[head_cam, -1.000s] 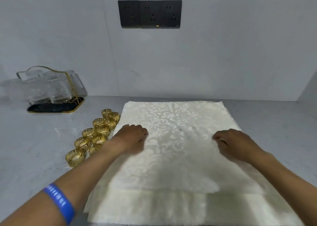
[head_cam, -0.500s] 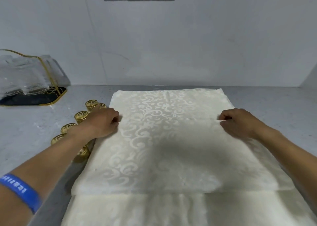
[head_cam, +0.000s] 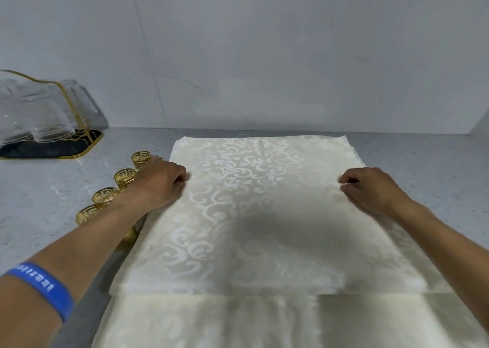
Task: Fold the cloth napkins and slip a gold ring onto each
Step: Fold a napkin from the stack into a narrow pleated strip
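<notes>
2 hands (head_cam: 158,183) (head_cam: 370,189) pinch side edges of cream damask napkin (head_cam: 254,215), scroll-patterned, lying flat atop another.

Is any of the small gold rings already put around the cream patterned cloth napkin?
No, the small gold rings all stand in a row on the grey countertop, left of the cream patterned cloth napkin, which lies flat.

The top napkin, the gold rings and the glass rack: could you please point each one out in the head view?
top napkin (head_cam: 254,210): head view, its patterned middle.
gold rings (head_cam: 124,176): head view, side of the second ring from the back.
glass rack (head_cam: 67,99): head view, its gold wire frame.
</notes>
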Action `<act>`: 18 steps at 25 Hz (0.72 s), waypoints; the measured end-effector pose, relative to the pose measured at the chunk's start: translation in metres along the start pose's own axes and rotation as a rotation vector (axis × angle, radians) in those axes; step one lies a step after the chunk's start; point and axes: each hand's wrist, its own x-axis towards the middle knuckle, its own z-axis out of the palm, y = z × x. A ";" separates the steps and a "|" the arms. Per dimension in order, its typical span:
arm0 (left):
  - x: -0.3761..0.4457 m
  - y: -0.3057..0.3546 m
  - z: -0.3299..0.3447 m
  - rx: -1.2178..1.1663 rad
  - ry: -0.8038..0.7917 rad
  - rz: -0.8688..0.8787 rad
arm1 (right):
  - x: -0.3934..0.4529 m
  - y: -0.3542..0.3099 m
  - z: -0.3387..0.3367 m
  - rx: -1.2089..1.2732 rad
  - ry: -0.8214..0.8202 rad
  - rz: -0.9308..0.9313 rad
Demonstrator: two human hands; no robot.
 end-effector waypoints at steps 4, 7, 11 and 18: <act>-0.001 0.023 -0.020 0.101 0.002 -0.089 | -0.004 -0.007 0.002 -0.058 0.055 0.038; -0.049 0.088 -0.038 -0.018 0.102 -0.114 | -0.053 -0.039 0.009 -0.286 0.435 0.038; -0.140 0.185 -0.028 -0.268 -0.026 -0.148 | -0.163 -0.128 0.047 -0.017 0.340 -0.200; -0.179 0.165 -0.024 -0.152 -0.303 -0.467 | -0.193 -0.122 0.062 -0.190 -0.118 -0.012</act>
